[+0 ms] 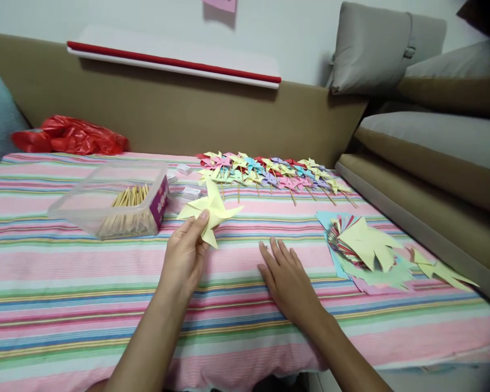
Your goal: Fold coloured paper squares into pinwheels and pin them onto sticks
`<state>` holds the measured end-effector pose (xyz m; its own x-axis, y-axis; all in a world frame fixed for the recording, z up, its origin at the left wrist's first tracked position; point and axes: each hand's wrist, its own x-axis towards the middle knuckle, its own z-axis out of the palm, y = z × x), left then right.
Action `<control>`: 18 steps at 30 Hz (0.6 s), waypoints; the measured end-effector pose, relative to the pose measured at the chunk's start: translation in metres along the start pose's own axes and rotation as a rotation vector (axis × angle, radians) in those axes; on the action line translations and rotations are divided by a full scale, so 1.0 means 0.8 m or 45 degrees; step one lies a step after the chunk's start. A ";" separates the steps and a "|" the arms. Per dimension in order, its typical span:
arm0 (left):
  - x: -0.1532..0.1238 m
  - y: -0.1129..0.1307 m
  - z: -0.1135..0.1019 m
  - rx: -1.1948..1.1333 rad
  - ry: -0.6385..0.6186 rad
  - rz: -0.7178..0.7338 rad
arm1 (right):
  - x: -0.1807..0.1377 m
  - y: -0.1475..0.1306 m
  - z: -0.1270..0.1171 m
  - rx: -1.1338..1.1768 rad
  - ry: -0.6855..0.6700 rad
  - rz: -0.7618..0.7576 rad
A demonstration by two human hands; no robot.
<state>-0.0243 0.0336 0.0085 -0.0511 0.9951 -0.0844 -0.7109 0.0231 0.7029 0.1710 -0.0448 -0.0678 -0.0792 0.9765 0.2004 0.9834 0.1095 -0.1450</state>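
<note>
My left hand [187, 250] is closed on a pale yellow paper pinwheel [213, 211], its thumb pressed at the middle and the folded blades spread out around it. No stick shows on this pinwheel. Lower and to the right, my right hand [288, 280] lies with fingers stretched out on the striped cloth. A tiny shiny bit [266, 246] shows by its fingertips, too small to name. Left of my left hand stands a clear plastic box [106, 179] with many thin wooden sticks [130, 209] in it. Small clear packets [191, 193] lie just behind the pinwheel.
Several finished pinwheels on sticks [265, 173] lie in rows at the back. A stack of cut paper sheets [367, 247] sits at the right, beside piled cushions [428, 179]. A red plastic bag [71, 135] lies at the back left, against a brown board [167, 114].
</note>
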 end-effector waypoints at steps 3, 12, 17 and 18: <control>0.001 -0.003 0.000 0.037 0.019 -0.014 | 0.004 -0.003 -0.003 0.005 -0.003 0.005; -0.007 -0.006 -0.007 0.566 0.001 0.231 | 0.014 0.009 -0.040 0.632 0.255 0.284; -0.023 -0.010 -0.003 1.100 -0.058 0.498 | 0.019 -0.016 -0.073 1.645 0.362 0.368; -0.024 -0.013 -0.002 1.119 -0.084 0.504 | 0.020 -0.024 -0.078 1.719 0.374 0.358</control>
<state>-0.0175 0.0137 0.0019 -0.1158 0.9490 0.2933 0.1293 -0.2784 0.9517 0.1613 -0.0432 -0.0012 0.2918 0.9399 0.1775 0.0352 0.1749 -0.9840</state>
